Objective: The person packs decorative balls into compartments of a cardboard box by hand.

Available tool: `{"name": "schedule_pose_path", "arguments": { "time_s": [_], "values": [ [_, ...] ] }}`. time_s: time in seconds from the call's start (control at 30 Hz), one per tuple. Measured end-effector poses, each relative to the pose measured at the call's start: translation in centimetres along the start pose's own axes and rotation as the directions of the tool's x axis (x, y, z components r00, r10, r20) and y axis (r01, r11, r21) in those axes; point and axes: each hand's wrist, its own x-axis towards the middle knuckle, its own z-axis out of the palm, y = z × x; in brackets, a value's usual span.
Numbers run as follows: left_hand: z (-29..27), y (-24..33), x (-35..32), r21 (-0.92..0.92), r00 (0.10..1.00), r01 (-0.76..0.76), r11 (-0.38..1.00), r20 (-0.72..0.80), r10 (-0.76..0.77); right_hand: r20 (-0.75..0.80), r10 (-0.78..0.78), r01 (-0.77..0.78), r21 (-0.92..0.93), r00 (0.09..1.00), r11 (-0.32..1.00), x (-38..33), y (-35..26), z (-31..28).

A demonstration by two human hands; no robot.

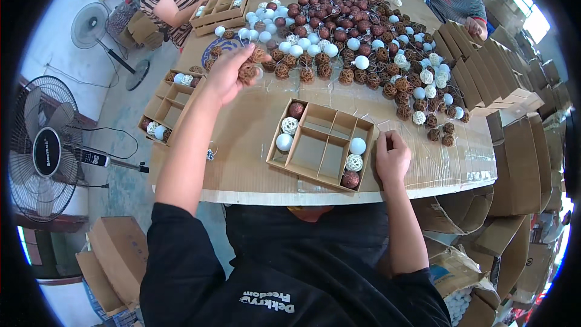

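Observation:
My left hand [227, 74] is closed around brown rattan balls [247, 73] at the near left edge of a big heap of balls. In front of me lies a divided cardboard box [310, 174]. Its left column holds a brown glitter ball [296, 109], a white wicker ball [289, 125] and a plain white ball [284, 142]. Along its right column sit a pale ball [357, 146], another white wicker ball [354, 162] and a brown glitter ball [350, 179]. The middle compartments are empty. My right hand [393, 156] rests curled beside the box's right wall; its inside is hidden.
The heap of mixed balls [363, 24] covers the far table. A second divided box [158, 111] stands at the left edge. Flat cardboard boxes [484, 72] are stacked at right. Two people sit across the table; fans [45, 151] stand at left.

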Motion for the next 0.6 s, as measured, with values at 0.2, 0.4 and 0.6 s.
{"name": "schedule_pose_path", "arguments": {
  "time_s": [0.2,0.4,0.6],
  "values": [
    [7.2,-3.2,-7.1,-0.341,0.981,0.084,0.936,0.192,-0.018,-0.123,-0.033,0.069,0.305,0.992,0.950,-0.1,-1.6,0.1],
    [14.2,-6.8,-11.2,-0.368,0.962,0.168,0.915,0.263,-0.071,0.126,-0.589,0.511,0.377,0.798,0.772,-1.3,-10.1,-1.7],
    [14.0,-7.9,-10.9,0.109,0.991,-0.057,0.992,0.127,0.043,0.234,-0.039,-0.081,0.481,0.971,0.873,1.4,-6.7,-2.3]
  ]
}}
